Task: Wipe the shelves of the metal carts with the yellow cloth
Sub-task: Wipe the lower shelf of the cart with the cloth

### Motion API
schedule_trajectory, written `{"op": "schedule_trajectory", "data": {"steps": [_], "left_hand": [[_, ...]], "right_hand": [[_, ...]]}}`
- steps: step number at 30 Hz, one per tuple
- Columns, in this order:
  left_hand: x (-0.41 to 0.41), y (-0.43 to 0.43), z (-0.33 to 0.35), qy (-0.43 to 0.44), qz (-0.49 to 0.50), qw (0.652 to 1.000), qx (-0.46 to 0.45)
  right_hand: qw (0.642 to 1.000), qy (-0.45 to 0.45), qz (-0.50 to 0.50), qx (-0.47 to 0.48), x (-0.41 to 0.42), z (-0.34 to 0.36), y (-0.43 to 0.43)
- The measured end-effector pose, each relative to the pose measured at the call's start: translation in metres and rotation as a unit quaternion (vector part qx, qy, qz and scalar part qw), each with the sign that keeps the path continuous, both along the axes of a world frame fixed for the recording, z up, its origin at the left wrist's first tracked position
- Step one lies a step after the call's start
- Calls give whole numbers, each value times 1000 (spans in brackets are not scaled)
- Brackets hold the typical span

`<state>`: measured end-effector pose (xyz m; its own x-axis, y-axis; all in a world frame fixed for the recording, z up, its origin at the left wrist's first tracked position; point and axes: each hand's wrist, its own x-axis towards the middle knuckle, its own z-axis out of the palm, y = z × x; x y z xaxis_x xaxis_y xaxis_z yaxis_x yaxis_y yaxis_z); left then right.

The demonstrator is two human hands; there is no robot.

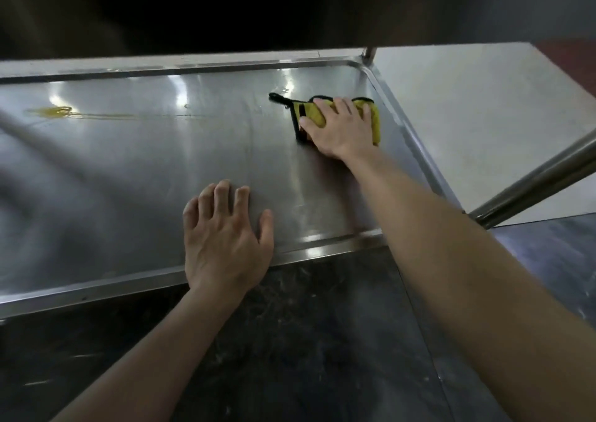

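Note:
A stainless steel cart shelf (pixel 135 170) with a raised rim fills the middle of the head view. The folded yellow cloth (pixel 314 115), edged in black with a black loop, lies near the shelf's far right corner. My right hand (pixel 338 128) lies flat on top of the cloth, fingers spread and pressing it against the metal. My left hand (pixel 225 241) rests palm down on the shelf by its near rim, fingers straight and holding nothing. A yellowish spill (pixel 53 112) with a thin streak trailing right sits at the far left of the shelf.
A metal cart post (pixel 535 179) slants across the right side, and another post (pixel 369 54) rises at the far right corner. Pale floor (pixel 483 115) lies to the right, dark marbled floor (pixel 290 341) beneath my arms. Darkness lies beyond the shelf's far rim.

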<state>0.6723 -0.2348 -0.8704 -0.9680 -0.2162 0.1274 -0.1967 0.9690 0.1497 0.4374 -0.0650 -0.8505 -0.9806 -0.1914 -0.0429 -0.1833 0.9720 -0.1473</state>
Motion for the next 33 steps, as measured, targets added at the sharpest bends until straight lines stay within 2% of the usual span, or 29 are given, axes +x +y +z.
{"op": "schedule_trajectory", "data": {"steps": [3, 6, 9, 11, 16, 19, 23, 25, 27, 31, 33], "left_hand": [[2, 0, 1, -3, 2, 1000, -2], [4, 1, 1, 3, 3, 1000, -3], [4, 3, 0, 2, 2, 1000, 2], [4, 3, 0, 2, 3, 1000, 4], [2, 4, -1, 11, 5, 1000, 9], [4, 4, 0, 10, 7, 1000, 14], [5, 6, 1, 18, 8, 1000, 9], [4, 6, 0, 12, 6, 1000, 7], [4, 6, 0, 10, 4, 1000, 4], [3, 6, 1, 16, 3, 1000, 2], [2, 5, 1, 15, 6, 1000, 6]], "right_hand": [[1000, -8, -5, -3, 7, -6, -5], [997, 65, 26, -23, 111, -14, 26], [997, 63, 49, -8, 198, -16, 67], [999, 18, 38, 5, 167, -9, 74], [999, -25, -12, 16, -6, 6, 62], [1000, -22, -2, 6, 15, 1, 71], [999, 25, 19, -5, 152, -8, 121], [999, 39, 21, -3, 184, -10, 135], [1000, 26, 14, 10, 152, -7, 123], [1000, -10, -7, -7, 7, 2, 69], [999, -41, -19, -3, -25, 6, 49]]}}
